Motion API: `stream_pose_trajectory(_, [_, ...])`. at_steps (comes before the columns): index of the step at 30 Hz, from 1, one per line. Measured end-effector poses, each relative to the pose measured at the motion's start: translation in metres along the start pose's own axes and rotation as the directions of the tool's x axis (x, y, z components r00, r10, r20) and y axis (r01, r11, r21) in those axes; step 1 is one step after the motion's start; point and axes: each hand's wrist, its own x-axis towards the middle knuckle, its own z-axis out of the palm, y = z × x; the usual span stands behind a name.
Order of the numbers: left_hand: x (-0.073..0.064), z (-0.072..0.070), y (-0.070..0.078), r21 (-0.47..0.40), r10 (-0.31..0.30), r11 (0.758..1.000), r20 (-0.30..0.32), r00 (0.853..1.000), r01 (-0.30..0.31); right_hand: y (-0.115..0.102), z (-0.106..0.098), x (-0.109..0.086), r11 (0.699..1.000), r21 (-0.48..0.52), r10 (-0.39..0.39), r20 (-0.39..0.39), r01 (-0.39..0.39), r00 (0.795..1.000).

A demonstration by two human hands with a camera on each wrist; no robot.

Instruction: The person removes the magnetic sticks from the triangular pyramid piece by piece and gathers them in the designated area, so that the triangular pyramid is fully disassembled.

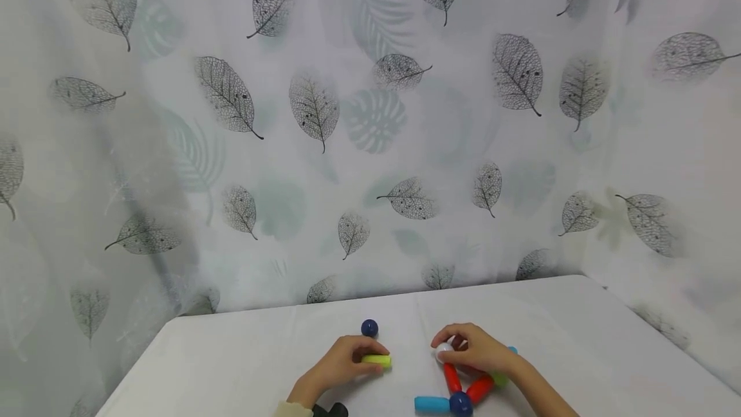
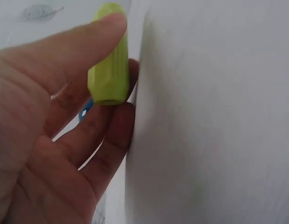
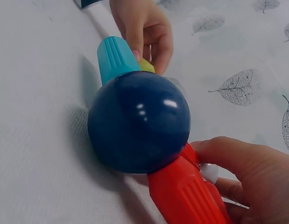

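Observation:
My left hand (image 1: 341,362) pinches a short yellow-green ribbed rod (image 1: 377,360) between thumb and fingers, low over the table. In the left wrist view the thumb (image 2: 115,22) presses the rod (image 2: 109,77) from the front. To the right, my right hand (image 1: 477,349) grips a white ball (image 1: 443,352) at the end of a red rod (image 1: 452,378). That rod runs to a dark blue ball (image 1: 460,404), which also joins a second red rod (image 1: 480,389) and a light blue rod (image 1: 432,405). A green piece (image 1: 500,379) lies partly hidden behind the right wrist.
A loose dark blue ball (image 1: 369,328) sits on the white-covered table (image 1: 255,359) beyond my left hand. A bit of a light blue piece (image 1: 512,349) shows past the right hand. Behind the table hangs a leaf-patterned curtain (image 1: 359,179). Something black (image 1: 331,410) is by the left wrist.

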Motion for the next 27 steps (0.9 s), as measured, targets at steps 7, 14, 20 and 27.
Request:
stream_pose_trajectory(7, [-0.015, -0.013, -0.014, -0.024, -0.043, 0.999, -0.015, 0.999, 0.042, 0.005, 0.002, -0.003, 1.000, 0.022, -0.007, 0.029, 0.006, 1.000])
stream_pose_trajectory(14, [-0.021, -0.028, -0.023, 0.015, -0.061, 0.998, -0.051, 0.997, 0.061, 0.003, 0.001, -0.002, 1.000, -0.004, 0.007, 0.018, -0.007, 1.000])
stream_pose_trajectory(20, [-0.028, -0.038, -0.028, 0.059, -0.104, 0.992, -0.140, 0.985, 0.113, 0.000, 0.001, -0.002, 1.000, -0.004, 0.018, 0.019, -0.018, 1.000])
stream_pose_trajectory(27, [-0.024, -0.039, -0.032, 0.129, -0.076, 0.985, -0.271, 0.960, 0.114, -0.002, -0.001, -0.001, 0.999, -0.024, 0.031, 0.003, -0.031, 1.000])
